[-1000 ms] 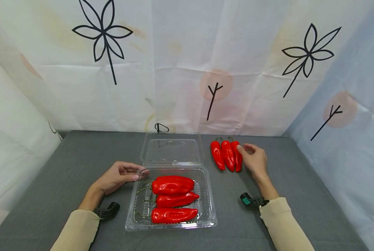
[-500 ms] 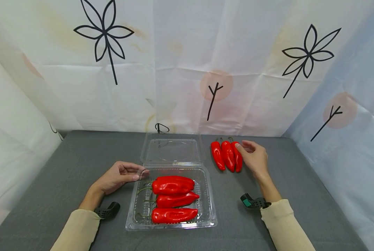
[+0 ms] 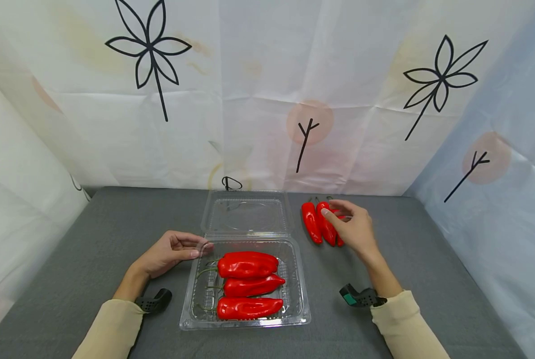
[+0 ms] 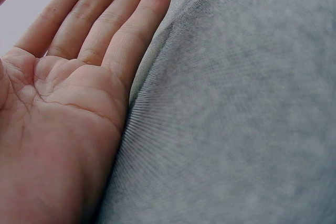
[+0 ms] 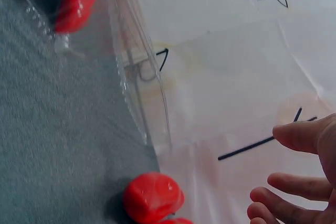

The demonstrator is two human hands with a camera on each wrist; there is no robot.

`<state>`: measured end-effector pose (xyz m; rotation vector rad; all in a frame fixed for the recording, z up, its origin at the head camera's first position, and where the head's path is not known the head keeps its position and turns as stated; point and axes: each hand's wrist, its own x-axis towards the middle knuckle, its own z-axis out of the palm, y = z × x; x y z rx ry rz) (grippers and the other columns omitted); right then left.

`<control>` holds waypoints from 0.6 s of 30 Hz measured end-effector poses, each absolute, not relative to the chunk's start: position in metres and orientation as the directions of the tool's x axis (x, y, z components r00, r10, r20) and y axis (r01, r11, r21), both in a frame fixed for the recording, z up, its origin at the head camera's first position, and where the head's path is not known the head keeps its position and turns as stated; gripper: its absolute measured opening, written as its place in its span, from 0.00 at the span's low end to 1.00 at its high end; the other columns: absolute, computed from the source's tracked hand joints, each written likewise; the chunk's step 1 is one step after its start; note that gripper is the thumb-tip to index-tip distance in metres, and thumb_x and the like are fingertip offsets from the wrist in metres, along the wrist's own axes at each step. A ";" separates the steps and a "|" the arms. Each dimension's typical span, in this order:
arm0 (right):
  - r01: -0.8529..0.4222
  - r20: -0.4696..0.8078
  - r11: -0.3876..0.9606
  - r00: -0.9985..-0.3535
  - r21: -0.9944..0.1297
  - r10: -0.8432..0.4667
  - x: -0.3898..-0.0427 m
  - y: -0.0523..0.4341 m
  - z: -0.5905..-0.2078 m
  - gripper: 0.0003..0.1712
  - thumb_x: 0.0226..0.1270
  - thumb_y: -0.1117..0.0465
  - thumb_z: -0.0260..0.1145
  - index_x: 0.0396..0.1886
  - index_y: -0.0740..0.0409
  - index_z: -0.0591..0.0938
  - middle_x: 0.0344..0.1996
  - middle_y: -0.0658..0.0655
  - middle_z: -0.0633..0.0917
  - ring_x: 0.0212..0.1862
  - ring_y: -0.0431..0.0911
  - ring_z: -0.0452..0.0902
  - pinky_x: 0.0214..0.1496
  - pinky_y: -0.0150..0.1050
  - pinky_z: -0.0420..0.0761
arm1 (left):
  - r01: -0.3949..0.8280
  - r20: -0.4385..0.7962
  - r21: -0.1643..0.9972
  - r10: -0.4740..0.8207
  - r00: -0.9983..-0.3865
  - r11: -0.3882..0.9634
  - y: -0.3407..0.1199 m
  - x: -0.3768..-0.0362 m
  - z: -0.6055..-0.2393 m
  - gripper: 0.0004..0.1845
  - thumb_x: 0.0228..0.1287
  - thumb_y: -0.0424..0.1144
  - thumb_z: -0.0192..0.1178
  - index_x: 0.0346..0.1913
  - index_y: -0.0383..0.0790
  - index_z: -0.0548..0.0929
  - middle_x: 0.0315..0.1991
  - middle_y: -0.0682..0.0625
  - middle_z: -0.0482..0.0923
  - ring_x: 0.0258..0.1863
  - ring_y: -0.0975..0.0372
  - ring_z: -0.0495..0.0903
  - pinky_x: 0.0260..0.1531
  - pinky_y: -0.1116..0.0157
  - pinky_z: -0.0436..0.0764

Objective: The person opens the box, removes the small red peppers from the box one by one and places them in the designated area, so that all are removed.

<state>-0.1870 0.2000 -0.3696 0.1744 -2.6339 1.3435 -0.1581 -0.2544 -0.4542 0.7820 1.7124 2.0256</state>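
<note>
My left hand (image 3: pixel 168 252) rests at the upper left corner of a clear plastic container (image 3: pixel 298 284), fingertips at its wall. The left wrist view shows the palm and nearly straight fingers (image 4: pixel 107 22) beside grey cloth. Three red peppers lie crosswise inside the container: a back one (image 3: pixel 247 264), a middle one (image 3: pixel 253 285) and a front one (image 3: pixel 249 308). Over three more peppers my right hand (image 3: pixel 356 230) hovers, thumb and fingers apart. Of these, the left pepper (image 3: pixel 311 223) and middle pepper (image 3: pixel 328 230) show; the right pepper (image 3: pixel 340 241) is mostly hidden beneath the hand.
The container's clear lid (image 3: pixel 247 214) lies folded back behind it, close to the rear curtain (image 3: pixel 258 124). A grey cloth (image 3: pixel 128 214) covers the table. Patterned side curtains stand left and right, and a thin dark cable (image 3: pixel 80 188) shows at the back left.
My right hand has shifted left, from beside the rightmost pepper to over it and the middle one. The left hand, container and peppers look unmoved.
</note>
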 end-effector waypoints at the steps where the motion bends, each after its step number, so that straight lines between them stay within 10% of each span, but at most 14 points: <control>1: -0.191 0.212 0.585 -0.977 -0.788 -0.033 -0.186 0.198 -0.369 0.25 0.70 0.51 0.69 0.62 0.59 0.82 0.52 0.61 0.85 0.49 0.54 0.79 0.51 0.49 0.78 | 0.070 0.174 0.979 0.608 -0.775 -0.191 -0.255 -0.158 -0.454 0.18 0.71 0.21 0.56 0.61 0.18 0.76 0.56 0.37 0.83 0.58 0.54 0.83 0.57 0.61 0.80; 18: -0.290 0.221 0.496 -0.956 -0.819 -0.194 -0.162 0.162 -0.363 0.24 0.63 0.55 0.75 0.58 0.57 0.84 0.51 0.58 0.85 0.43 0.54 0.83 0.40 0.44 0.85 | 0.071 0.177 0.978 0.608 -0.774 -0.194 -0.255 -0.159 -0.456 0.18 0.71 0.21 0.55 0.61 0.17 0.75 0.56 0.36 0.82 0.58 0.53 0.82 0.57 0.61 0.80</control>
